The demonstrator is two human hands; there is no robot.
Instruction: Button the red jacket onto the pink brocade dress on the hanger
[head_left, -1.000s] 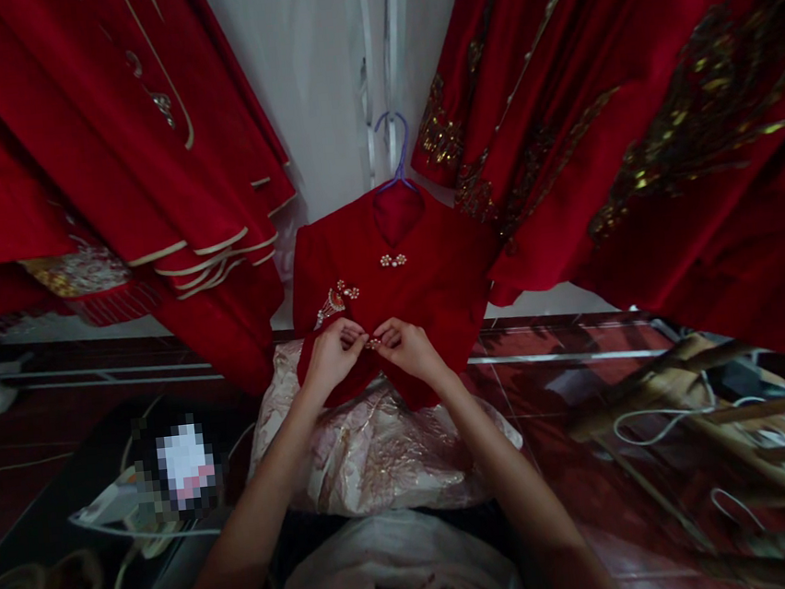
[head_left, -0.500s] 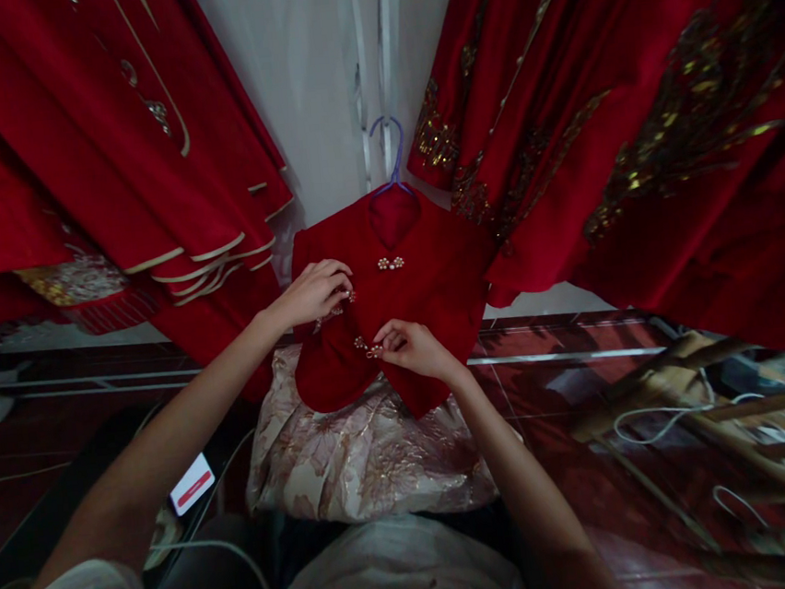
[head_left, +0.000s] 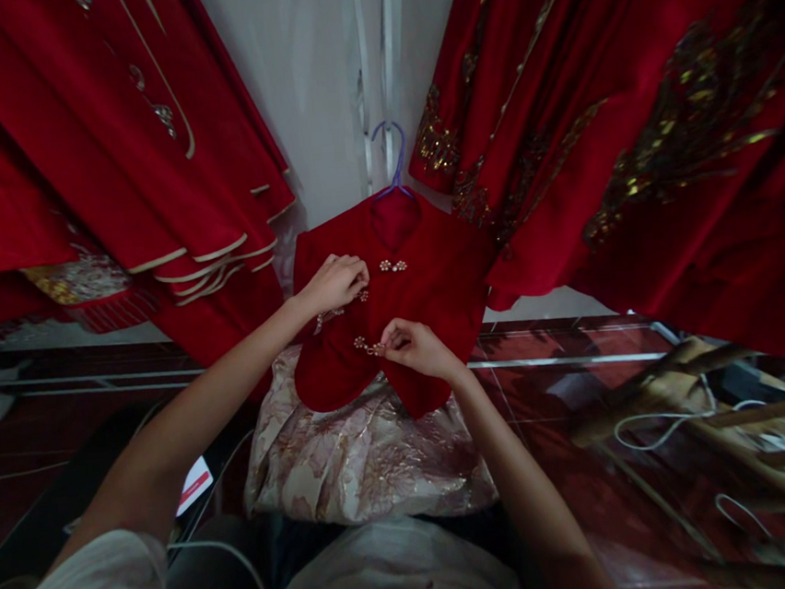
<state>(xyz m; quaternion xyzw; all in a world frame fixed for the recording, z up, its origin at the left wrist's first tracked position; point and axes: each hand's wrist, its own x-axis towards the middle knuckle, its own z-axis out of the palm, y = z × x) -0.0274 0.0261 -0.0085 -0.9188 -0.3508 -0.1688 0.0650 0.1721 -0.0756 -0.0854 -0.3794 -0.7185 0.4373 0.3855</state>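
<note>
A small red jacket (head_left: pixel 434 290) hangs on a purple hanger (head_left: pixel 395 166), its lower part resting over shiny cream floral fabric (head_left: pixel 366 454) on my lap. My left hand (head_left: pixel 337 283) is closed in a pinch at the jacket's front, right by a small beaded ornament (head_left: pixel 363 295). What lies between its fingertips is partly hidden. Lower down, my right hand (head_left: pixel 417 346) pinches the end of a beaded clasp (head_left: pixel 368 345) between thumb and fingers. Another beaded clasp (head_left: pixel 393 266) lies fastened below the neckline.
Red garments with pale piping (head_left: pixel 209 192) hang at the left, and red garments with gold sequins (head_left: pixel 670 147) at the right. A phone with a lit screen (head_left: pixel 194 486) lies left of my lap. A wooden rack with cables (head_left: pixel 694 395) stands at right.
My left hand has moved a little to the right and up, and the beaded ornament beside it has shifted right too. My right hand stays nearly in place at the lower clasp.
</note>
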